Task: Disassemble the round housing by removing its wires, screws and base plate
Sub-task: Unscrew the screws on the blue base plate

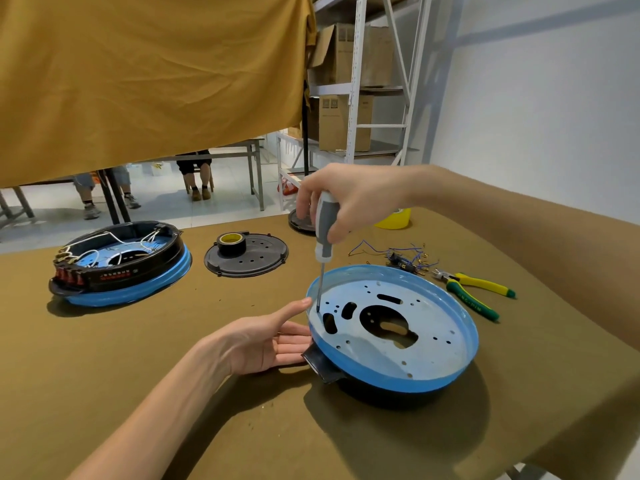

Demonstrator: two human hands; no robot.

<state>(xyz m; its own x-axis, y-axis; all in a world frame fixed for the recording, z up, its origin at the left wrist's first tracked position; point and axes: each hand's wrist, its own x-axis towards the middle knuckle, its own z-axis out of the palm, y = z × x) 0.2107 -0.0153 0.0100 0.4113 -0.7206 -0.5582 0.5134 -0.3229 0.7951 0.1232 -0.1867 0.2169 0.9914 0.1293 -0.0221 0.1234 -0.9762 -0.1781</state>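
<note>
The round housing (433, 368) lies tilted on the table at centre right, its pale blue base plate (429, 344) with several holes and slots facing up. My right hand (349, 199) grips the grey handle of a screwdriver (323, 233); its tip stands on the plate near the left rim. My left hand (266, 341) rests with straight fingers against the housing's left side, by a black tab (320, 363). A bundle of loose wires (405, 258) lies behind the housing.
A second housing (121, 263) with wires inside sits at far left. A black round cover (247, 258) carries a roll of tape (231, 243). Green-yellow pliers (474, 289) lie at right. A yellow tub (394, 218) and another black disc (301, 221) stand behind my right hand.
</note>
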